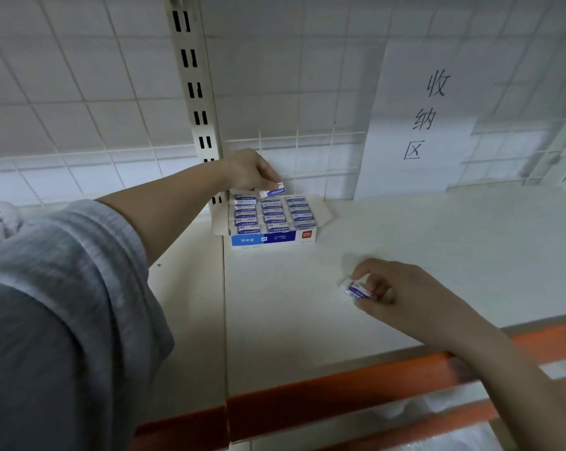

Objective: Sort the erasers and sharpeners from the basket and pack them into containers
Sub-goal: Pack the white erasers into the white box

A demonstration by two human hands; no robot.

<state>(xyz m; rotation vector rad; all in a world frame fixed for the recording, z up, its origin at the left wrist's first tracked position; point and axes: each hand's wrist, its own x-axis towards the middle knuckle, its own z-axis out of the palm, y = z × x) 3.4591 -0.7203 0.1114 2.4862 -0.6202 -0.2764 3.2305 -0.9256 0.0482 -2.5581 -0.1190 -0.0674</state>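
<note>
The left hand pinches an eraser tilted over the back row of the eraser box at 12 o'clock on the shelf — likely slotting it into a gap. The right hand, at 4 o'clock from the box, grips a second eraser — probably queued next.

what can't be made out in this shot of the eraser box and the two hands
Head view only:
- White-and-blue cardboard eraser box: back-left slots hidden by the left hand holding a white eraser in a blue sleeve.
- Second sleeved eraser: print blurred, partly covered by the right hand.
- Basket and sharpeners: not in view.
</note>
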